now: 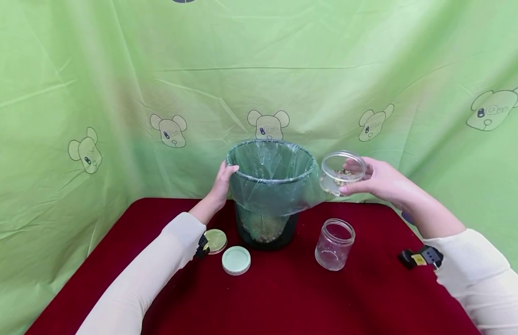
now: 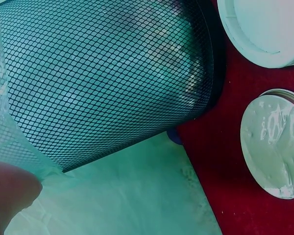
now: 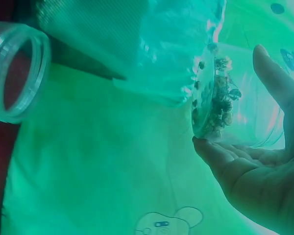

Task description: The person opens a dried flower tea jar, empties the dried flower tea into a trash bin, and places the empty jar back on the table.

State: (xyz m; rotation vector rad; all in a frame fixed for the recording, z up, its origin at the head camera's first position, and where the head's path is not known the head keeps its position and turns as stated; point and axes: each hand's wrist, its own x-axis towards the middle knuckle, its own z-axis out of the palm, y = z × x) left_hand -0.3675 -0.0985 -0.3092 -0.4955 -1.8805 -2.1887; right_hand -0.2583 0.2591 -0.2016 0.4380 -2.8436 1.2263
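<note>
A black mesh wastebasket (image 1: 263, 228) with a clear plastic liner folded over its rim stands at the table's far side. My left hand (image 1: 220, 184) grips its rim from the left, thumb over the edge; in the left wrist view only part of that thumb (image 2: 12, 193) shows. My right hand (image 1: 378, 179) holds a clear jar (image 1: 342, 174) by its side, raised just right of the basket's rim. Dried, crumbly bits (image 3: 221, 95) lie in the jar's bottom. Below it an open clear jar (image 1: 334, 246) stands on the table.
Two round lids, one gold-toned (image 1: 216, 240) and one pale green (image 1: 236, 260), lie in front of the basket on the left. The red tablecloth (image 1: 284, 302) covers the table. A green curtain (image 1: 225, 56) with mouse faces hangs close behind.
</note>
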